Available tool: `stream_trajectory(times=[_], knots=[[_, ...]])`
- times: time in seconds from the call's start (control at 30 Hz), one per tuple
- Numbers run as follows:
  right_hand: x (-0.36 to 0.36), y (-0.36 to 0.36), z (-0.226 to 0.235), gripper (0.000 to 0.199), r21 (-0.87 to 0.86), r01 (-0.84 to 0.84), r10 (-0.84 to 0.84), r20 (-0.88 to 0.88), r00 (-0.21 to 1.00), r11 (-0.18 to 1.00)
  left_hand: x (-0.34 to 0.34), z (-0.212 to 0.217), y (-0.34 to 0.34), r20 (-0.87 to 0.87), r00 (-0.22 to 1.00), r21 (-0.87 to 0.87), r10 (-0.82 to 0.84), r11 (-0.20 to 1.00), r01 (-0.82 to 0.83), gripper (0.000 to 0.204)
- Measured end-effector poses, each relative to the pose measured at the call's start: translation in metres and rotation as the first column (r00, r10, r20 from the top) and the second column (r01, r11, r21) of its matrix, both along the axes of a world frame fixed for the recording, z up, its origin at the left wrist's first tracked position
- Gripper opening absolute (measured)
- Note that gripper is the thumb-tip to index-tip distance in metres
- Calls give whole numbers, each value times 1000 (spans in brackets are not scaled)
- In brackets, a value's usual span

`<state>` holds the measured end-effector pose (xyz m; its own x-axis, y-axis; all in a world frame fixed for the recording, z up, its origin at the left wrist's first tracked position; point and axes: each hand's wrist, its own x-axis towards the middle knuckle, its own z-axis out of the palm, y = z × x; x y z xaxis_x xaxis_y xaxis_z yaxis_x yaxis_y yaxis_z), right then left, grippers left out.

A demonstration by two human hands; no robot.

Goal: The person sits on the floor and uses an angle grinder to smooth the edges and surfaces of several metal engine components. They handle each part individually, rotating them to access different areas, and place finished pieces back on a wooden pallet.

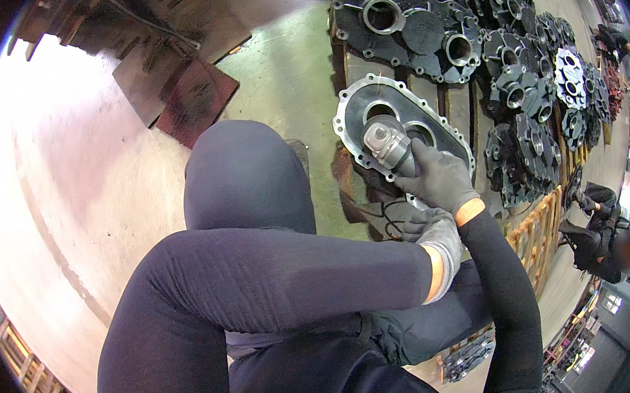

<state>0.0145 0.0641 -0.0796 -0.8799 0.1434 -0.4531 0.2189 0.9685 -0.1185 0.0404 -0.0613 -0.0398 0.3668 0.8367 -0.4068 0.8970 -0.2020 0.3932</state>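
Note:
My right hand, in a dark grey glove, is wrapped round the body of an angle grinder. The grinder's metal head lies over a dark oval housing cover with a bright rim, bolt holes and two round openings. Just below the right wrist, my gloved left hand is closed at the grinder's rear end. My left forearm crosses the view to reach there, and the grip is partly hidden. A thin dark cable loops beside the left fingers. The grinder's disc is mostly hidden under its head.
Several black cast housings lie beyond the cover, and more are stacked to the right. A wooden pallet stands right of my arm. Dark reddish plates lie on the floor at upper left. Another person is low at far right.

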Motion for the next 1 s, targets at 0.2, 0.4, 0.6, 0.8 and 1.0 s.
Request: stream_trajectory(times=[0.2, 0.4, 0.6, 0.8, 1.0], knots=[[27, 11, 3, 84, 78, -31, 26, 72, 997, 996, -23, 33, -4, 24, 1000, 44, -12, 999, 11, 28], [45, 19, 7, 88, 49, 87, -91, 87, 992, 995, -33, 41, 12, 39, 988, -120, -151, 981, 155, 43], [71, 30, -1, 82, -40, 265, -265, -2, 964, 963, -9, 24, 11, 106, 992, -44, -75, 996, 80, 29], [88, 36, 0, 74, 3, 204, -204, -48, 978, 979, 3, 19, 23, 34, 991, -149, -131, 980, 135, 30], [114, 40, -8, 87, 36, 161, -157, -102, 982, 986, 14, 3, 32, -23, 976, -136, -218, 968, 213, 28]])
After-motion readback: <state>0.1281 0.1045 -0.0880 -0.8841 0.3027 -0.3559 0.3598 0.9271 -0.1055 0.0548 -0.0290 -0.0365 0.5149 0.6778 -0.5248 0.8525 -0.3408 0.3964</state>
